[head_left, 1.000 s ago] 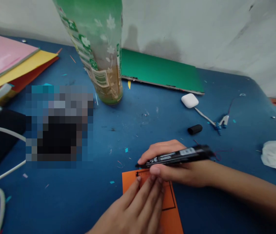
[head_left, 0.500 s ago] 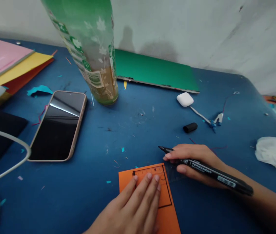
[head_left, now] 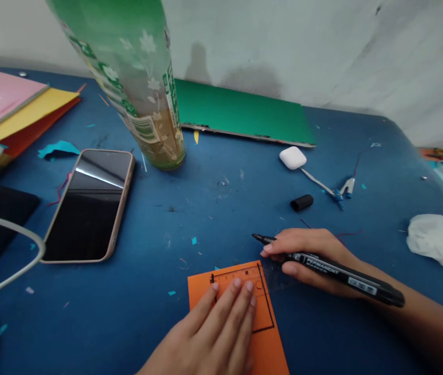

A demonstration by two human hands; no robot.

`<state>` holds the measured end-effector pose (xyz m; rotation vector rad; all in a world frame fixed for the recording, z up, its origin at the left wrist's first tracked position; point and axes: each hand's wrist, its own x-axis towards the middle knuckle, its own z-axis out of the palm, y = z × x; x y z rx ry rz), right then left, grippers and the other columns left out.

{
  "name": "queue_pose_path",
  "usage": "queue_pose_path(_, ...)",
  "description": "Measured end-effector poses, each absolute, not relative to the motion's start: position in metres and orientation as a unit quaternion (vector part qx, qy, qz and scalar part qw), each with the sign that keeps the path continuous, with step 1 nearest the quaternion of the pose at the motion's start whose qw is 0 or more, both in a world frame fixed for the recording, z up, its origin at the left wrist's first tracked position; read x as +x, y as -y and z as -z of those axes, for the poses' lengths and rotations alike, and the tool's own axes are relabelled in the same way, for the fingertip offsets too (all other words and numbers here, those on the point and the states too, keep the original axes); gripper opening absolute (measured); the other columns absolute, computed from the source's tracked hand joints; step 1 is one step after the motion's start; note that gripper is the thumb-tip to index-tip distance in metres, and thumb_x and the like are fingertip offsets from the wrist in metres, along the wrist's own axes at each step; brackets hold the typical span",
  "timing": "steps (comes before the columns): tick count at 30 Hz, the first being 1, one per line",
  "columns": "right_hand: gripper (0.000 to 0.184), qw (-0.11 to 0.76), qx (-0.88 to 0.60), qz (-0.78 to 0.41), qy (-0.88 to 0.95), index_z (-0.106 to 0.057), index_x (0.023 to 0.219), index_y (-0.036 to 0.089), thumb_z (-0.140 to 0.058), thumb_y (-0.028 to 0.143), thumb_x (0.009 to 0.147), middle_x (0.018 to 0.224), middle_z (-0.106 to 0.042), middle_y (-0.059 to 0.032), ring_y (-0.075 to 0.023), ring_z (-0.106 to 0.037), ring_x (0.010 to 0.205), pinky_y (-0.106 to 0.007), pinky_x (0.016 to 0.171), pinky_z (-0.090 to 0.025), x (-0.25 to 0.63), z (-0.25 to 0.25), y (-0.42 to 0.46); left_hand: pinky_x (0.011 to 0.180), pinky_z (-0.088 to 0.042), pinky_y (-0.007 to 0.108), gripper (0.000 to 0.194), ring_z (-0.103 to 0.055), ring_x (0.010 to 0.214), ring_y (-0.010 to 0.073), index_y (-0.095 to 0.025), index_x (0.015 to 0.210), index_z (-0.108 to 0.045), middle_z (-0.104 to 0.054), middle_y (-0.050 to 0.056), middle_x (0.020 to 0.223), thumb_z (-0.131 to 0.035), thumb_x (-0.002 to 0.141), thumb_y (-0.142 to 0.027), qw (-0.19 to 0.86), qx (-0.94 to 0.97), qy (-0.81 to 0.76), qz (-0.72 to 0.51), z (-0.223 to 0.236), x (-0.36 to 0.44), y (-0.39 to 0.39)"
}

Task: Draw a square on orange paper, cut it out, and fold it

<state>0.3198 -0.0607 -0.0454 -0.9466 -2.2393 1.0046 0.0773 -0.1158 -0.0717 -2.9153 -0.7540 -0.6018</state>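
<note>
While my left hand [head_left: 209, 333] lies flat: its fingers are stretched out, grasping nothing, and they press down on the orange card [head_left: 268, 349] and the clear ruler [head_left: 241, 274] laid across the card's far end.
Right hand [head_left: 319, 244]: my thumb and fingers are closed round the black marker [head_left: 334, 271], its uncapped tip pointing left, just past the card's far edge and off the paper.
Card: in front of me, at the near edge of view, on the blue desk [head_left: 221, 219]; a black outline [head_left: 270, 312] is drawn on it, partly hidden by my fingers.
Ruler: its right end sticks out past the card, close to my right hand.
Cap: the marker's black cap [head_left: 302, 202] lies on the desk beyond my right hand, near a white rounded case [head_left: 293, 158] with a strap.
Right side: a crumpled tissue [head_left: 434, 238] rests beyond my right forearm.
Left side: a phone [head_left: 88, 205] lies screen up, with a white cable [head_left: 42, 247] by its near left corner; a pink folder [head_left: 2, 99] sits on a yellow sheet [head_left: 34, 107] further back.
Back: a tall bottle [head_left: 143, 94] stands before a green board [head_left: 241, 112] by the wall [head_left: 323, 62].
</note>
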Motion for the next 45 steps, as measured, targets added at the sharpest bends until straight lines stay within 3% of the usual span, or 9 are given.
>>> queue_pose_path(7,0.027,0.261,-0.340,-0.384,0.818,-0.056,0.110,0.019,-0.055,0.016,0.083,0.093,-0.067,-0.0047,-0.0112,-0.061,0.085,-0.021,0.075,-0.048,0.316,0.038,0.059,0.108,-0.021,0.035,0.036,-0.051,0.112,0.0195,-0.011,0.111,-0.060,-0.061,0.006,0.117,-0.042,0.089,-0.032,0.038,-0.948,0.237,0.211,0.073,0.078,0.114)
queue_pose_path(13,0.015,0.251,-0.321,-0.468,0.785,-0.065,0.090,0.012,-0.053,0.019,0.083,0.076,-0.063,-0.0046,-0.0098,-0.057,0.069,-0.020,0.066,-0.047,0.282,0.028,0.043,0.108,-0.020,0.036,0.035,-0.053,0.110,0.0198,-0.011,0.110,-0.061,-0.062,0.006,0.115,-0.045,0.087,-0.033,0.047,-0.950,0.230,0.207,0.074,0.078,0.113)
queue_pose_path(18,0.015,0.215,-0.298,-0.546,0.753,-0.066,0.085,0.010,-0.055,0.020,0.083,0.075,-0.064,-0.0043,-0.0084,-0.058,0.066,-0.018,0.064,-0.047,0.257,0.030,0.032,0.108,-0.021,0.038,0.034,-0.055,0.106,0.0199,-0.012,0.110,-0.061,-0.065,0.005,0.110,-0.045,0.088,-0.033,0.047,-0.951,0.225,0.204,0.074,0.077,0.115)
queue_pose_path(31,0.014,0.210,-0.276,-0.516,0.783,-0.066,0.085,0.013,-0.056,0.023,0.083,0.074,-0.065,-0.0036,-0.0097,-0.057,0.066,-0.020,0.064,-0.046,0.253,0.042,0.034,0.099,-0.032,0.035,0.030,-0.055,0.106,0.0202,-0.014,0.111,-0.059,-0.065,0.002,0.110,-0.048,0.086,-0.027,0.032,-0.954,0.240,0.179,0.072,0.074,0.118)
queue_pose_path(45,0.014,0.177,-0.351,-0.463,0.794,-0.065,0.079,0.014,-0.052,0.019,0.084,0.068,-0.062,-0.0025,-0.0093,-0.055,0.061,-0.020,0.057,-0.044,0.288,0.030,0.041,0.109,-0.018,0.036,0.039,-0.047,0.117,0.0200,-0.012,0.117,-0.055,-0.058,0.005,0.122,-0.043,0.088,-0.035,0.043,-0.956,0.235,0.172,0.069,0.076,0.115)
